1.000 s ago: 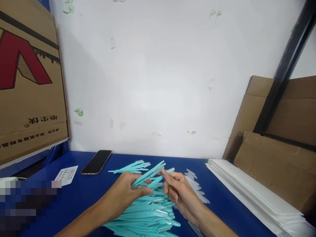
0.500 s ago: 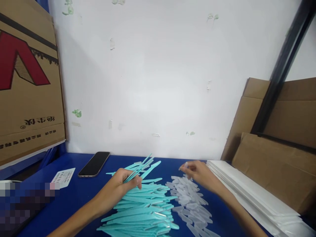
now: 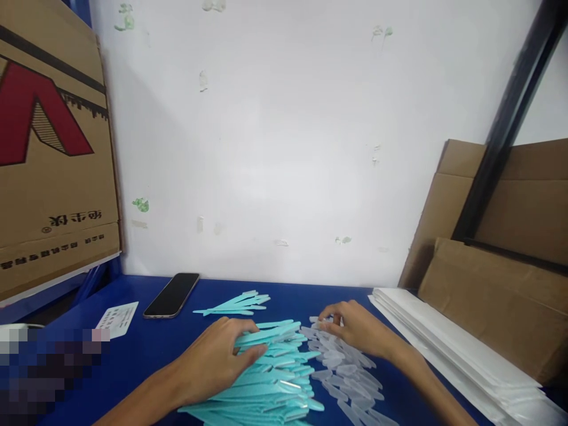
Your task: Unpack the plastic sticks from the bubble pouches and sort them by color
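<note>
Turquoise eyebrow razors (image 3: 270,376) lie in a thick heap at the front middle, their blade ends toward the right. My left hand (image 3: 217,352) is at the heap's upper left, thumb and fingers closed around a few razors lying level there. Right of them spreads a pile of translucent plastic blade caps (image 3: 346,373). Over the top of that pile my right hand (image 3: 350,325) is bent down, thumb and forefinger pinched at a cap. A small fan of razors (image 3: 237,305) lies apart, farther back.
A phone (image 3: 172,296) and a white printed card (image 3: 118,319) lie on the blue table (image 3: 146,361) at left. White flat sheets (image 3: 448,349) are stacked at right, beside brown cardboard (image 3: 492,302). A large carton (image 3: 57,177) stands at far left; a white wall closes off the back.
My left hand has come down onto the heap; the razors that stuck up from it now lie level. My right hand has lowered from above the caps to the pile.
</note>
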A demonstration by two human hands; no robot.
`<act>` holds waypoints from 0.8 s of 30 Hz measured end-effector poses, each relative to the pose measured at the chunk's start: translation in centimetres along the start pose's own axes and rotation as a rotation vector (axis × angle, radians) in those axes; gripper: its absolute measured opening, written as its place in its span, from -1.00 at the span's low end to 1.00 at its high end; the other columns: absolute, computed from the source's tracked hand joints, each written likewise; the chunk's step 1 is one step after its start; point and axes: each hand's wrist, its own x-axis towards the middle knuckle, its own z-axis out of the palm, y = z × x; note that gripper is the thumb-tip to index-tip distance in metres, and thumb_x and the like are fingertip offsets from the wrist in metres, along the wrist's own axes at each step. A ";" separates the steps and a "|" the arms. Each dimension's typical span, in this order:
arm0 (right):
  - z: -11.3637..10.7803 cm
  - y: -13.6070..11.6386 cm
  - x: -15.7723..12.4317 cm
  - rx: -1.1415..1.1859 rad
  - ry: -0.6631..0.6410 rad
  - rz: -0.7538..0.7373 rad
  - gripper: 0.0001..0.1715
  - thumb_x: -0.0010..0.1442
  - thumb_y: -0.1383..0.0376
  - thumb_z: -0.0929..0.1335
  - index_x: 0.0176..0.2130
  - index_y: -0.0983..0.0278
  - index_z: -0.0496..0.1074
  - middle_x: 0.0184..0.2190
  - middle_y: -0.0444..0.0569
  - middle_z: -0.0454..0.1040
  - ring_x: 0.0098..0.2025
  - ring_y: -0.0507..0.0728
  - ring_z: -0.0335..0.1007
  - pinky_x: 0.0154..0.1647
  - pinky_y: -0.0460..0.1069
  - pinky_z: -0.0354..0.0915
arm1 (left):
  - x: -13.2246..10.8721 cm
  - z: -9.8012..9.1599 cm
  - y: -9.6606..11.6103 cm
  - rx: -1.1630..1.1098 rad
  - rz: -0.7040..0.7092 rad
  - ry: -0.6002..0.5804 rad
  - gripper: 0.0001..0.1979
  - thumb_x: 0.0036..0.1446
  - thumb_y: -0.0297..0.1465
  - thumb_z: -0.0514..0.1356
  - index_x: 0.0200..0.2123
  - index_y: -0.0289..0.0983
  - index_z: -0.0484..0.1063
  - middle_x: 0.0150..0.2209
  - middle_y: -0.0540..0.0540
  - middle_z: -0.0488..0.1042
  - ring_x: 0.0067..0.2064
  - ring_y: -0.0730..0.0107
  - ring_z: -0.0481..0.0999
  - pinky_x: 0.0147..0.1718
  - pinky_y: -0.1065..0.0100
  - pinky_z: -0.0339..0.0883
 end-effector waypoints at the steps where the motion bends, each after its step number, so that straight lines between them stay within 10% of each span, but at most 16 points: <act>1: 0.0 0.1 0.0 -0.014 0.013 0.002 -0.64 0.23 -0.03 0.42 -0.16 0.11 0.68 -0.45 -0.04 0.63 -0.42 0.19 0.50 -0.39 -0.02 0.17 | -0.1 -0.1 0.1 -0.023 0.003 0.006 -0.43 0.32 0.09 0.03 -0.01 -0.23 0.54 -0.20 -0.16 0.55 -0.16 0.12 0.50 -0.25 0.29 0.37; 13: 1.5 -6.8 -0.7 0.052 0.140 -0.096 -0.56 0.42 -0.07 0.27 -0.02 0.13 0.55 -0.50 -0.17 0.47 -0.47 0.09 0.34 -0.38 -0.02 0.10 | 0.2 -0.3 1.1 -0.322 0.022 -0.134 -0.43 0.40 0.06 -0.03 -0.30 -0.24 0.55 -0.41 0.04 0.28 -0.34 0.36 0.32 -0.33 0.39 0.17; 19: 4.6 -8.9 -1.2 0.275 0.157 -0.115 -0.53 0.38 -0.01 0.34 -0.40 0.25 0.49 -0.66 -0.25 0.20 -0.59 -0.02 0.07 -0.52 -0.06 -0.02 | 0.3 0.5 0.6 -0.583 0.045 -0.272 -0.51 0.36 0.02 0.08 -0.30 -0.28 0.52 -0.59 0.15 0.05 -0.54 0.47 0.03 -0.53 0.40 -0.06; 24: 4.6 -8.8 -0.7 0.522 0.107 -0.032 -0.65 0.27 0.04 0.43 -0.32 0.27 0.61 -0.62 -0.17 0.42 -0.57 0.04 0.36 -0.53 -0.09 0.21 | 0.6 0.4 1.0 -0.466 0.072 -0.205 -0.51 0.38 -0.01 0.07 -0.36 -0.27 0.52 -0.50 0.10 0.09 -0.46 0.46 0.11 -0.47 0.41 -0.01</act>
